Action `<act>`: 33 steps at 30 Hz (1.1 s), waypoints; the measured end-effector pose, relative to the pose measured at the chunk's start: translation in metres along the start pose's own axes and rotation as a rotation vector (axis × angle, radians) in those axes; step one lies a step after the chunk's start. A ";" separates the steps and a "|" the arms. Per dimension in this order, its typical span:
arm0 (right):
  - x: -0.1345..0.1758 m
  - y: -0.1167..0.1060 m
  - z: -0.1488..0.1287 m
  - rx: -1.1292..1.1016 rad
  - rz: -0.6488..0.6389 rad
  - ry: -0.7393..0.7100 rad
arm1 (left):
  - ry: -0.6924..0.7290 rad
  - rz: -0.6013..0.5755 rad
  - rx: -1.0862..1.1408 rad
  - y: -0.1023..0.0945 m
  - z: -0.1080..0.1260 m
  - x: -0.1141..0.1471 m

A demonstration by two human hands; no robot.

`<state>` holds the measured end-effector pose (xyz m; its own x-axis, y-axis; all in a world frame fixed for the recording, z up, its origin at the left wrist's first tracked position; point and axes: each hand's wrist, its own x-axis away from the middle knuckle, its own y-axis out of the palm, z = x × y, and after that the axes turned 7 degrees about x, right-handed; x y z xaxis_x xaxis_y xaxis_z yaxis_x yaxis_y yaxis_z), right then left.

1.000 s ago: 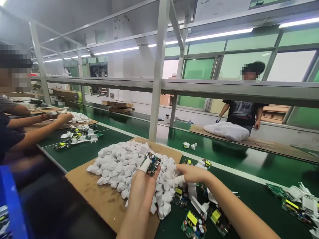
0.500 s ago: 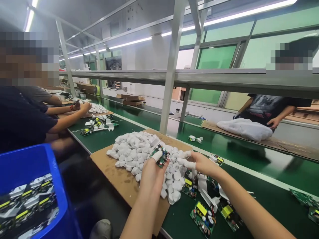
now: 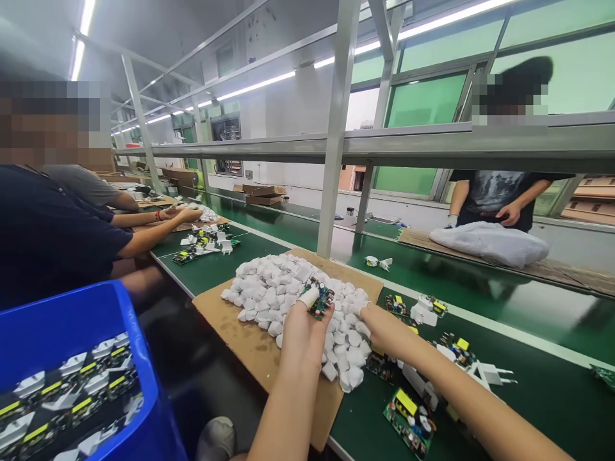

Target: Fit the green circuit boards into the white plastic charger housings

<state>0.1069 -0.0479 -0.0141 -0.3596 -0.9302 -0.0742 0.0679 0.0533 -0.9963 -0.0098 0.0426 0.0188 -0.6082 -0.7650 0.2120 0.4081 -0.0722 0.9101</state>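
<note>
My left hand point(image 3: 305, 320) grips a small green circuit board point(image 3: 320, 299) above a heap of white plastic pieces point(image 3: 269, 288). White covers wrap its fingertips, and the thumb lies over the board's left end. At the heap's right edge, my right hand point(image 3: 384, 325) has its fingers bent and drawn together among the pieces. White fingertip covers blend into the heap there, so what they pinch is hard to make out. The heap rests on a brown cardboard sheet point(image 3: 225, 326). A board with a yellow-topped part point(image 3: 408, 419) lies below my right forearm.
A blue bin point(image 3: 129, 320) with several board assemblies stands at lower left. White plug housings point(image 3: 490, 373) and more boards lie on the green bench point(image 3: 542, 410). A metal post point(image 3: 334, 160) rises behind the heap. Co-workers stand left and across, one near a white bag point(image 3: 490, 243).
My right hand's spread fingers have closed in on the heap's right edge. The left hand still holds the board. The camera has turned slightly left, and the person across has shifted to face the bag.
</note>
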 end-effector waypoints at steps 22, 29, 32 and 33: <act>0.009 -0.020 -0.005 -1.204 -0.070 0.011 | -0.023 0.018 -0.026 0.001 0.001 0.003; 0.003 -0.013 -0.001 -1.407 -0.164 0.092 | -0.035 0.007 -0.036 -0.001 0.001 0.001; 0.001 -0.012 0.000 -1.454 -0.160 0.109 | -0.044 0.016 -0.040 -0.001 0.001 0.000; 0.000 -0.011 0.000 -1.468 -0.147 0.112 | -0.047 0.018 -0.042 -0.001 0.001 0.001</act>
<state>0.1056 -0.0487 -0.0034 -0.3523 -0.9312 0.0939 -0.9305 0.3377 -0.1420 -0.0112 0.0428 0.0185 -0.6313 -0.7357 0.2454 0.4470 -0.0867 0.8903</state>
